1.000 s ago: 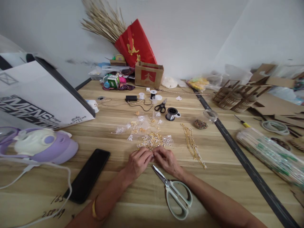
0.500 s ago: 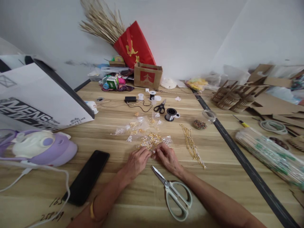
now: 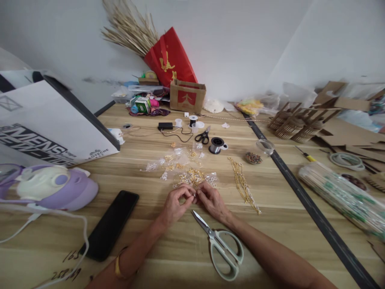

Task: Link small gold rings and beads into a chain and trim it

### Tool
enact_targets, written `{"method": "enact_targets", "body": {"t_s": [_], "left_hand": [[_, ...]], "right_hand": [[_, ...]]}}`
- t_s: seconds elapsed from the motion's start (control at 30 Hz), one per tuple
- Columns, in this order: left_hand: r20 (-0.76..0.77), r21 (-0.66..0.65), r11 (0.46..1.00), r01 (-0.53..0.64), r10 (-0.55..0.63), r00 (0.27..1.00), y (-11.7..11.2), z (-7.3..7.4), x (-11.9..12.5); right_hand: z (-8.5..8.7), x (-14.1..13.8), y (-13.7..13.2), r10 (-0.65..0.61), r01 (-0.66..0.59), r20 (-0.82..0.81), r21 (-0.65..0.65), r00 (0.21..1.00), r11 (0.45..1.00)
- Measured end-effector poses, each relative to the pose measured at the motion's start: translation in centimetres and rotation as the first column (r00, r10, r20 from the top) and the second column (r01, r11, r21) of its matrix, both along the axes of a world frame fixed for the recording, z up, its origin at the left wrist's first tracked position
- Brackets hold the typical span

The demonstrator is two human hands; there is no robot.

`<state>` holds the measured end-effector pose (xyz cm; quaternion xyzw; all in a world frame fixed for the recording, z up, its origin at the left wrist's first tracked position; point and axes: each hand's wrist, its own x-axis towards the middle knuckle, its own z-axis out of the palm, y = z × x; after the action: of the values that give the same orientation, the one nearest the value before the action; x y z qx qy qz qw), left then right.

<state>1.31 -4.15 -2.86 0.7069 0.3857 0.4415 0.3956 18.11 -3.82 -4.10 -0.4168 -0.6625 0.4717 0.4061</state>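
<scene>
Thumb and fingers of my left hand (image 3: 178, 202) are pinched together, meeting my right hand (image 3: 209, 200) at the fingertips. Between them is a tiny silvery piece (image 3: 194, 195), too small to name. My right hand's fingers are curled closed on it as well. Just beyond the fingers lies a pile of gold and silver jewellery findings (image 3: 192, 176). Scissors with pale green handles (image 3: 224, 251) rest below my right hand, blades pointing at my fingertips. Gold and silver chains (image 3: 243, 184) lie to the right of the pile.
A black phone (image 3: 110, 224) and a purple-white device (image 3: 57, 186) with a white cable are at left, near a big white box (image 3: 54, 120). Farther back are black scissors (image 3: 202, 136), a wire spool (image 3: 216, 145) and a bead container (image 3: 253, 157). Wrapped sticks (image 3: 343, 196) lie at right.
My left hand has turned a little, its thumb and forefinger now forming a rounder loop. Both hands stay together at the same place in front of the pile.
</scene>
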Motion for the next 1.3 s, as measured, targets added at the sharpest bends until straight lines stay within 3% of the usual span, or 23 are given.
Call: {"method": "enact_targets", "body": {"t_s": [0.13, 0.37, 0.5, 0.73, 1.03, 1.3], "left_hand": [[0.094, -0.131, 0.990, 0.049, -0.037, 0.995, 0.0, -0.1, 0.0], [0.106, -0.255, 0.966, -0.039, 0.068, 0.992, 0.2, -0.2, -0.1], [0.143, -0.354, 0.935, -0.027, 0.083, 0.986, 0.4, -0.5, -0.1], [0.196, -0.493, 0.869, -0.026, 0.140, 0.971, 0.6, -0.6, -0.1], [0.190, -0.484, 0.872, -0.077, 0.190, 0.963, 0.2, -0.4, 0.2], [0.208, -0.512, 0.858, -0.032, 0.160, 0.965, 0.5, -0.7, 0.1]], "right_hand": [[0.4, -0.1, -0.1, -0.007, 0.005, 0.029, 0.045, 1.000, 0.999], [0.6, -0.2, -0.7, -0.008, -0.009, 0.117, 0.147, 0.993, 0.989], [0.0, 0.0, -0.9, 0.013, -0.063, 0.199, 0.248, 0.980, 0.967], [-0.6, 0.3, -0.7, 0.001, -0.146, 0.326, 0.418, 0.945, 0.897], [-1.1, 0.6, -0.8, 0.004, -0.348, 0.540, 0.537, 0.842, 0.768], [-0.3, 0.8, -0.9, -0.066, -0.429, 0.629, 0.599, 0.774, 0.676]]}}
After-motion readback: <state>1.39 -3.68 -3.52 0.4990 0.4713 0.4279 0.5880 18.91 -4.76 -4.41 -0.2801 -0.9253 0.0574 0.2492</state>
